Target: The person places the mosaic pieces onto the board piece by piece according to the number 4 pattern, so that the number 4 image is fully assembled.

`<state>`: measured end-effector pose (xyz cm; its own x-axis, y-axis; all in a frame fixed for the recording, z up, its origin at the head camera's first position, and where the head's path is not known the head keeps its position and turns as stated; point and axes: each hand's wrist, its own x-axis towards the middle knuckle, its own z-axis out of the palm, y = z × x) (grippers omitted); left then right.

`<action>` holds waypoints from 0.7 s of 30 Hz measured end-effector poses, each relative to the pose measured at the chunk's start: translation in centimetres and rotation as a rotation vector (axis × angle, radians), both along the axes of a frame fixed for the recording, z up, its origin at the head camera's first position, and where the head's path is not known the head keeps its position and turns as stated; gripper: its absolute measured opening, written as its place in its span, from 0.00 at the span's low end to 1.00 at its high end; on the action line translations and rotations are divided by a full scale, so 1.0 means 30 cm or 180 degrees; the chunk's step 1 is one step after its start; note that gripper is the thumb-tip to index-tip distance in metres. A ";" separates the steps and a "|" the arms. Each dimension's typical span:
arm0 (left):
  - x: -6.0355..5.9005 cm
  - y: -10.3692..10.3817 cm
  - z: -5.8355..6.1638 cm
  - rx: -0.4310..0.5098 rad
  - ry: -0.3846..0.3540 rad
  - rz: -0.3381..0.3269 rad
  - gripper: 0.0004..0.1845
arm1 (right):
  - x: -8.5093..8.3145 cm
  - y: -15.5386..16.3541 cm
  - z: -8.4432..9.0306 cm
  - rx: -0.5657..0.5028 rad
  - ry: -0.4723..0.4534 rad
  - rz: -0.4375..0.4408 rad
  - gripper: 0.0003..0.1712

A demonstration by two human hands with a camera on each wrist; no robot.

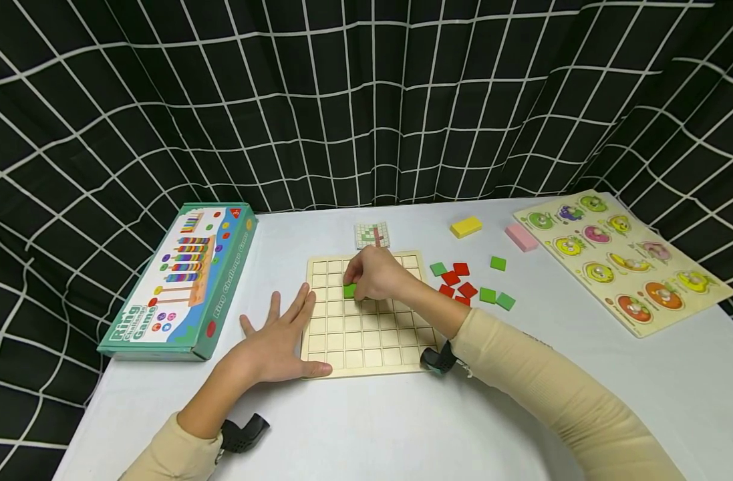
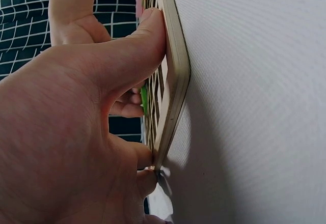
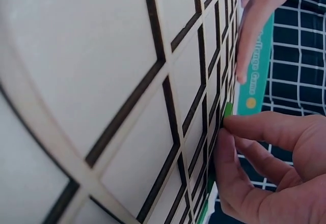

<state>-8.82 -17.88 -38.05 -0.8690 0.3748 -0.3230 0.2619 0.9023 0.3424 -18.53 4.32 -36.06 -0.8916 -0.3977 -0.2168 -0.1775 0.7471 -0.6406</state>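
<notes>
A pale wooden grid board [image 1: 342,341] lies flat on the white table. Over its upper left part my right hand [image 1: 375,272] pinches a green square tile [image 1: 349,291] between thumb and fingertips, right at the board's surface. In the right wrist view this tile [image 3: 227,110] shows edge-on at the fingertips [image 3: 232,123]. My left hand [image 1: 276,344] rests at the board's left side with fingers spread. Its thumb [image 2: 148,33] lies over the front left corner, and the other fingers reach along the left edge.
Loose red tiles [image 1: 467,290] and green tiles [image 1: 506,301] lie right of the board. A small pattern card [image 1: 372,236] sits behind it. Yellow [image 1: 466,227] and pink [image 1: 521,237] blocks lie farther right, near a fruit puzzle board [image 1: 625,267]. A game box [image 1: 180,284] stands at left.
</notes>
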 end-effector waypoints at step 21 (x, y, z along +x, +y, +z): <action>0.002 0.000 0.002 -0.0041 0.0003 -0.0021 0.70 | 0.006 0.033 0.017 -0.0239 -0.0075 0.0034 0.13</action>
<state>-8.76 -17.88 -37.99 -0.8669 0.3762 -0.3270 0.2680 0.9050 0.3304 -18.35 5.30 -35.54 -0.8821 -0.4231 -0.2070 -0.1693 0.6949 -0.6989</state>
